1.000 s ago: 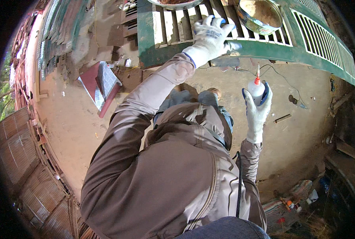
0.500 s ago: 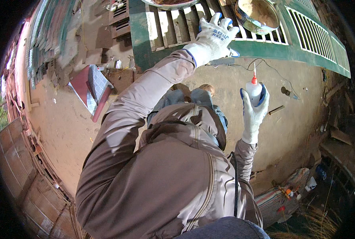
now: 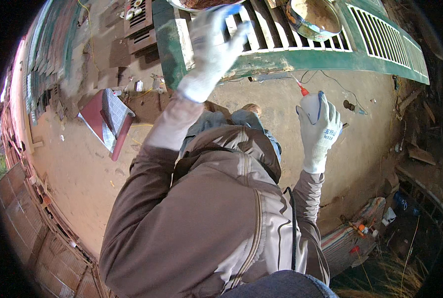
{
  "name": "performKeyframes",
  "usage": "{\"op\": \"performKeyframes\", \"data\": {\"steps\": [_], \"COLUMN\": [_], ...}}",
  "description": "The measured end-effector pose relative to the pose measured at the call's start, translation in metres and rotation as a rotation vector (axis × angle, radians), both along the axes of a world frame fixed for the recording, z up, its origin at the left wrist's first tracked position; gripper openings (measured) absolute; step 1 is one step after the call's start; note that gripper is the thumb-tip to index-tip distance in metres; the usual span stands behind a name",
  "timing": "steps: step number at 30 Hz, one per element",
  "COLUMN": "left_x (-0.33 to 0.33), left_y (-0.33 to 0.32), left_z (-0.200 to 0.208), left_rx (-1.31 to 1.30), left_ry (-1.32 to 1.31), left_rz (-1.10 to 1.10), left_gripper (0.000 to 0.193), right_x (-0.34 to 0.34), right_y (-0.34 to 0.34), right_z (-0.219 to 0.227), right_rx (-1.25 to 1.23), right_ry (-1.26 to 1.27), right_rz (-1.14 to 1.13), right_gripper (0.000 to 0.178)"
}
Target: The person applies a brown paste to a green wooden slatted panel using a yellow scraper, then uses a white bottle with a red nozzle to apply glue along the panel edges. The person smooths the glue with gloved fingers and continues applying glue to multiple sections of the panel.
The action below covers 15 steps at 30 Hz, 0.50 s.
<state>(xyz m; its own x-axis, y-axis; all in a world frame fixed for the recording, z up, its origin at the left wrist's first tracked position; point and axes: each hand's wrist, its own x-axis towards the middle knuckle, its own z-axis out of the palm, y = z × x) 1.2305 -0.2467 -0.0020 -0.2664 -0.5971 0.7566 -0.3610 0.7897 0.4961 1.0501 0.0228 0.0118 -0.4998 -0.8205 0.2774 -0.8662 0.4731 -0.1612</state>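
My left hand, in a white knitted glove with blue fingertips, is raised over the left end of a green slatted wooden panel. It is smeared by motion, but its thumb and fingers show apart and nothing appears in them. My right hand, gloved the same way, is wrapped round a white squeeze bottle with a red cap and a thin nozzle. The bottle leans left, its nozzle pointing toward the panel's near edge.
On the panel stand a round tin with brown residue and a round pan, partly behind my left hand. A maroon sheet with printed paper lies on the ground at left. A dark cable runs beneath the panel's near edge.
My left hand has swung left from the middle of the slats. My right hand has turned, tipping the squeeze bottle from upright toward the left.
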Motion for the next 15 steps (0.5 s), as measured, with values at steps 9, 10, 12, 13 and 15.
{"op": "performKeyframes", "data": {"steps": [9, 10, 12, 13, 15], "left_x": [0.133, 0.140, 0.157, 0.153, 0.153], "left_y": [0.017, 0.017, 0.014, 0.018, 0.021], "left_z": [-0.026, -0.027, -0.039, -0.031, -0.033], "left_rx": [0.588, 0.590, 0.612, 0.780, 0.895], "left_ry": [0.158, 0.138, 0.106, 0.259, 0.404], "left_rz": [0.266, 0.320, 0.388, 0.395, 0.381], "left_gripper": [0.028, 0.029, 0.032, 0.034, 0.036], "right_x": [0.008, 0.008, 0.007, 0.007, 0.008], "right_y": [-0.009, -0.009, -0.009, -0.009, -0.010], "right_z": [0.016, 0.016, 0.017, 0.017, 0.018], "right_rx": [0.093, 0.096, 0.102, 0.105, 0.110], "right_ry": [0.133, 0.141, 0.150, 0.156, 0.150], "right_rz": [0.014, 0.014, 0.015, 0.014, 0.005], "right_gripper": [0.069, 0.069, 0.070, 0.070, 0.070]}}
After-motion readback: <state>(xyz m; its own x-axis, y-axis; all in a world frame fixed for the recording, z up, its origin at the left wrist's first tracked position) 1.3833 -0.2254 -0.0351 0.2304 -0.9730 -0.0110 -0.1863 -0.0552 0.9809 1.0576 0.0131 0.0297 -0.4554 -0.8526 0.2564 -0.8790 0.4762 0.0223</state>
